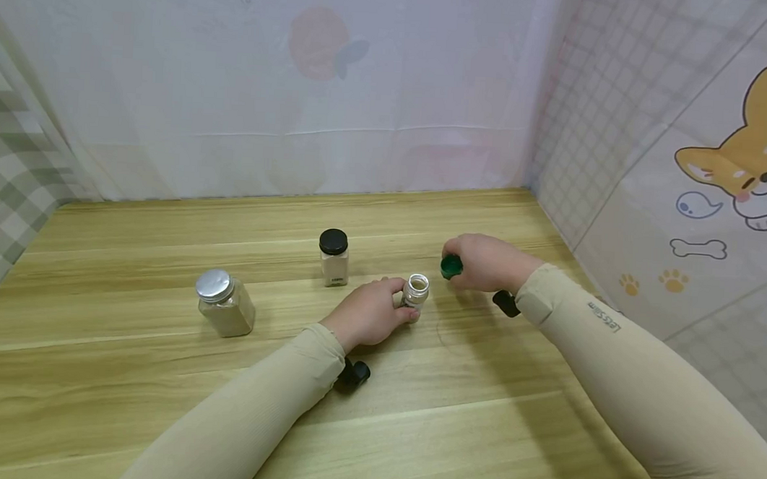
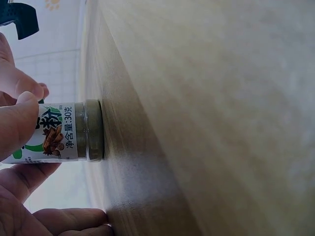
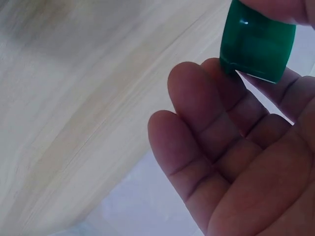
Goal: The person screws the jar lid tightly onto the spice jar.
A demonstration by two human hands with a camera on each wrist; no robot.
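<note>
A small clear spice jar stands uncapped on the table, its round mouth facing up. My left hand grips it between thumb and fingers from the left side. In the left wrist view the spice jar carries a white and green label with a picture of brown spices, and brownish powder shows at its base. To the right of the jar, my right hand pinches a green cap held apart from it. The right wrist view shows the green cap between thumb and fingers, the other fingers loosely bent.
A square jar with a silver lid stands at the left of the wooden table. Behind my left hand is a smaller jar with a black lid. Printed curtains border the table at the back and on the right.
</note>
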